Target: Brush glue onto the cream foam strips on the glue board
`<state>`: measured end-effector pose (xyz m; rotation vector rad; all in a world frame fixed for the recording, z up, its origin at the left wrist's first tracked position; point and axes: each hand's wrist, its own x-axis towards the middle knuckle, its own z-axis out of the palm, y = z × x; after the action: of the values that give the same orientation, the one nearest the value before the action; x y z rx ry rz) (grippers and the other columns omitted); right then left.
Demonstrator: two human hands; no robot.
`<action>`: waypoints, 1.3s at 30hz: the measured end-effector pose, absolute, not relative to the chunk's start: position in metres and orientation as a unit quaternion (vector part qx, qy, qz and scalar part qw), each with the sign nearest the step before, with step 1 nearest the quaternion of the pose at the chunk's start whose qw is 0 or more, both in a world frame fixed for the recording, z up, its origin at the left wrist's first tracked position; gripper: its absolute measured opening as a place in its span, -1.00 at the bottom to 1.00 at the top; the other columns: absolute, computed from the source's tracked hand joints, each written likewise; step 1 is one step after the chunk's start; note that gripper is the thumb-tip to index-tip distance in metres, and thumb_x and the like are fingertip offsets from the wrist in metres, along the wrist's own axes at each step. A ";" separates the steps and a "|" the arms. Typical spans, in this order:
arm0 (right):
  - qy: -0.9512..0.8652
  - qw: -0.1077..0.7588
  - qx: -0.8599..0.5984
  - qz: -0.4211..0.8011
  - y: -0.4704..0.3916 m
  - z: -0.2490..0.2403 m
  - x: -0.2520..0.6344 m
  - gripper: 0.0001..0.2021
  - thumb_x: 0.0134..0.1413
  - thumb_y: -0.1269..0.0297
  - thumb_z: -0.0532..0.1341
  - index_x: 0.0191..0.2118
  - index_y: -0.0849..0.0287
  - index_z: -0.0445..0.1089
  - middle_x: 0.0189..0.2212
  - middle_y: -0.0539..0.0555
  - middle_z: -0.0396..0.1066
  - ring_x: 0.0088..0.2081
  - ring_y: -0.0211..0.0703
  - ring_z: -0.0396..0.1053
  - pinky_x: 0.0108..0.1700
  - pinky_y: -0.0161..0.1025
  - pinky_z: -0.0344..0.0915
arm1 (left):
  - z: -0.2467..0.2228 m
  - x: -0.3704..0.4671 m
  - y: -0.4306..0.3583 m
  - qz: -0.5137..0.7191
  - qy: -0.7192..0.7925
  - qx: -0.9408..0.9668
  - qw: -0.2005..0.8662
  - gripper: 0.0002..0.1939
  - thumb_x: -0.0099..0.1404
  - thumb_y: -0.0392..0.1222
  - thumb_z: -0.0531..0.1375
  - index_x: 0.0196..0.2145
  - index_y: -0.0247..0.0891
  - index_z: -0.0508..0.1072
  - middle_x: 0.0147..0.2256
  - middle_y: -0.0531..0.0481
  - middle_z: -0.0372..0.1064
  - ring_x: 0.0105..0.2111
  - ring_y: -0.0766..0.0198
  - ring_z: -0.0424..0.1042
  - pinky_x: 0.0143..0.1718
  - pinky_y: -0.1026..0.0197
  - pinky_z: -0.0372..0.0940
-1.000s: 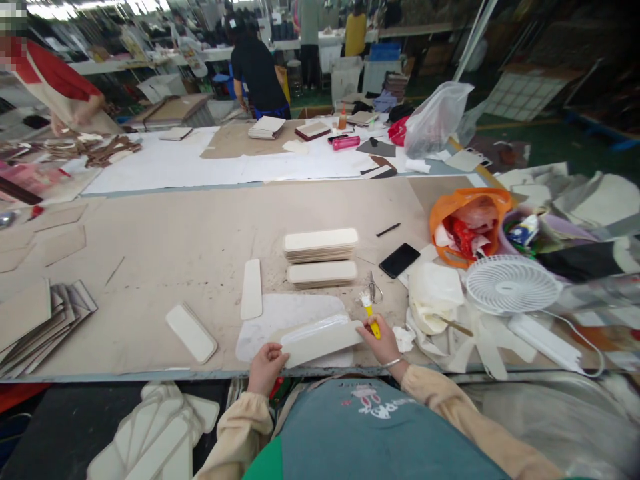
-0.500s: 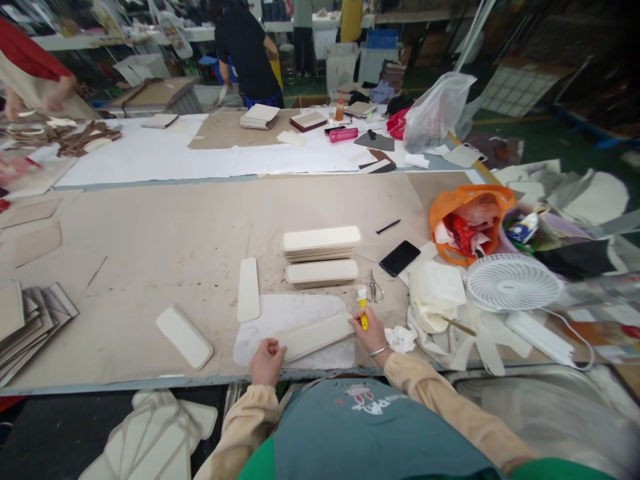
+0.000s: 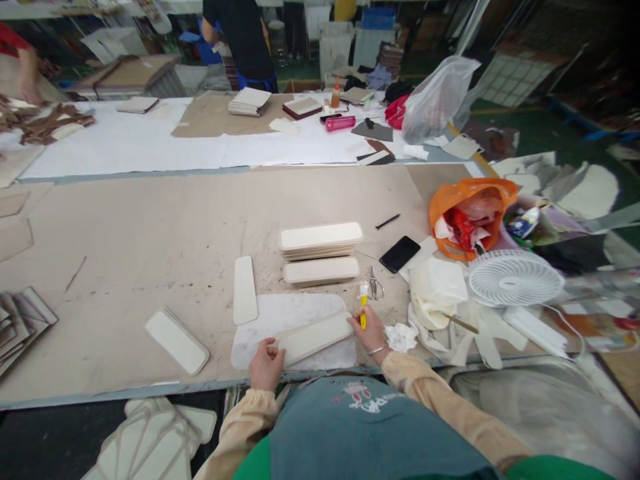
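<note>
My left hand (image 3: pixel 266 363) rests on the near left end of a long cream panel (image 3: pixel 315 337), which lies slanted on a pale work mat (image 3: pixel 290 313) at the table's front edge. At the panel's right end, my right hand (image 3: pixel 369 331) grips a small yellow-handled brush (image 3: pixel 363 300), bristles pointing away from me. Two stacks of similar cream panels (image 3: pixel 321 241) sit just beyond the mat. A single panel (image 3: pixel 245 299) lies upright left of the mat, and another pair (image 3: pixel 177 331) lies further left.
Scissors (image 3: pixel 376 286), a black phone (image 3: pixel 399 253), a white fan (image 3: pixel 515 277), an orange bag (image 3: pixel 470 213) and crumpled cloths crowd the right. Grey boards (image 3: pixel 20 320) fan out at far left. More panels (image 3: pixel 155 440) lie below the table edge. A person in black stands at the far table.
The cream panel was lifted between both hands a second ago; now it lies flat on the mat. My right hand and brush have drawn slightly nearer to it. The view has tilted downward.
</note>
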<state>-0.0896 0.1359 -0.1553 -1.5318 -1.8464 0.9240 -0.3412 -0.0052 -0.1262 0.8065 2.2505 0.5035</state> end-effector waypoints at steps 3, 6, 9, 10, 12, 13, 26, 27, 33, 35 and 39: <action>-0.689 0.282 -0.574 0.342 0.136 -0.157 -0.090 -0.84 -0.06 0.21 0.16 -0.43 0.11 0.14 -0.53 -0.04 0.25 -0.46 -0.17 0.25 -0.34 -0.24 0.18 | -0.127 -0.343 -0.005 0.186 0.866 0.308 0.347 -0.67 0.10 -0.10 0.11 -0.16 -0.22 0.23 -0.49 0.10 0.35 -0.46 0.27 0.37 -0.37 0.25 0.17; -0.684 0.282 -0.577 0.347 0.136 -0.160 -0.090 -0.83 -0.06 0.19 0.16 -0.43 0.11 0.14 -0.53 -0.04 0.26 -0.46 -0.17 0.25 -0.35 -0.23 0.19 | -0.129 -0.344 -0.005 0.185 0.865 0.310 0.348 -0.66 0.11 -0.10 0.11 -0.15 -0.22 0.23 -0.49 0.10 0.35 -0.47 0.26 0.37 -0.38 0.24 0.18; -0.680 0.280 -0.582 0.347 0.135 -0.163 -0.090 -0.81 -0.07 0.17 0.18 -0.42 0.11 0.15 -0.53 -0.03 0.28 -0.47 -0.16 0.27 -0.35 -0.22 0.20 | -0.131 -0.345 -0.005 0.187 0.865 0.311 0.346 -0.66 0.11 -0.11 0.11 -0.14 -0.22 0.24 -0.50 0.10 0.34 -0.47 0.26 0.37 -0.38 0.24 0.18; -0.679 0.280 -0.584 0.344 0.135 -0.164 -0.090 -0.81 -0.07 0.16 0.18 -0.41 0.11 0.15 -0.53 -0.03 0.28 -0.47 -0.16 0.27 -0.35 -0.22 0.20 | -0.131 -0.345 -0.006 0.189 0.865 0.311 0.345 -0.66 0.11 -0.12 0.11 -0.14 -0.22 0.24 -0.50 0.10 0.34 -0.47 0.26 0.37 -0.38 0.24 0.18; -0.680 0.281 -0.586 0.339 0.135 -0.165 -0.089 -0.80 -0.07 0.15 0.18 -0.41 0.11 0.16 -0.52 -0.02 0.29 -0.47 -0.15 0.27 -0.35 -0.21 0.21 | -0.132 -0.345 -0.006 0.190 0.865 0.312 0.344 -0.67 0.11 -0.12 0.11 -0.14 -0.22 0.25 -0.50 0.10 0.34 -0.47 0.26 0.37 -0.37 0.24 0.18; -0.681 0.283 -0.586 0.337 0.135 -0.165 -0.089 -0.80 -0.07 0.14 0.18 -0.41 0.11 0.16 -0.52 -0.02 0.29 -0.47 -0.15 0.28 -0.35 -0.21 0.21 | -0.132 -0.345 -0.006 0.189 0.865 0.312 0.345 -0.67 0.11 -0.12 0.11 -0.14 -0.22 0.25 -0.50 0.10 0.34 -0.47 0.26 0.37 -0.37 0.23 0.18; -0.674 0.287 -0.579 0.357 0.131 -0.164 -0.090 -0.75 -0.12 0.14 0.21 -0.36 0.11 0.16 -0.46 0.00 0.32 -0.42 -0.13 0.30 -0.32 -0.20 0.23 | -0.133 -0.346 -0.007 0.174 0.867 0.327 0.333 -0.70 0.12 -0.13 0.12 -0.17 -0.22 0.26 -0.49 0.09 0.35 -0.46 0.25 0.38 -0.37 0.24 0.18; -0.673 0.287 -0.580 0.359 0.131 -0.165 -0.090 -0.76 -0.13 0.15 0.21 -0.36 0.11 0.17 -0.46 0.00 0.32 -0.43 -0.13 0.30 -0.33 -0.20 0.23 | -0.133 -0.346 -0.007 0.173 0.867 0.327 0.333 -0.71 0.12 -0.14 0.12 -0.18 -0.22 0.26 -0.49 0.10 0.35 -0.46 0.26 0.38 -0.37 0.24 0.18; -0.673 0.294 -0.577 0.356 0.129 -0.166 -0.092 -0.78 -0.10 0.15 0.19 -0.35 0.11 0.17 -0.47 0.00 0.32 -0.42 -0.13 0.31 -0.31 -0.19 0.24 | -0.133 -0.348 -0.007 0.171 0.863 0.333 0.340 -0.73 0.12 -0.14 0.12 -0.19 -0.21 0.26 -0.50 0.10 0.34 -0.46 0.25 0.38 -0.38 0.24 0.18; -0.676 0.299 -0.574 0.352 0.129 -0.164 -0.092 -0.80 -0.05 0.13 0.17 -0.36 0.11 0.18 -0.46 0.01 0.33 -0.40 -0.12 0.31 -0.29 -0.19 0.24 | -0.134 -0.348 -0.007 0.171 0.861 0.335 0.341 -0.74 0.13 -0.14 0.11 -0.19 -0.21 0.26 -0.50 0.10 0.33 -0.46 0.25 0.38 -0.38 0.24 0.18; -0.663 0.311 -0.592 0.338 0.131 -0.157 -0.084 -0.80 0.07 0.09 0.07 -0.38 0.12 0.21 -0.44 0.04 0.34 -0.38 -0.12 0.32 -0.27 -0.17 0.25 | -0.137 -0.349 -0.008 0.174 0.862 0.341 0.333 -0.71 0.12 -0.15 0.11 -0.17 -0.23 0.25 -0.51 0.10 0.29 -0.46 0.27 0.36 -0.38 0.25 0.18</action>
<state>-0.0841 0.1310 -0.1573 -1.5626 -1.7499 0.8927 -0.3491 -0.0078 -0.1370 0.8911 2.2508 0.4557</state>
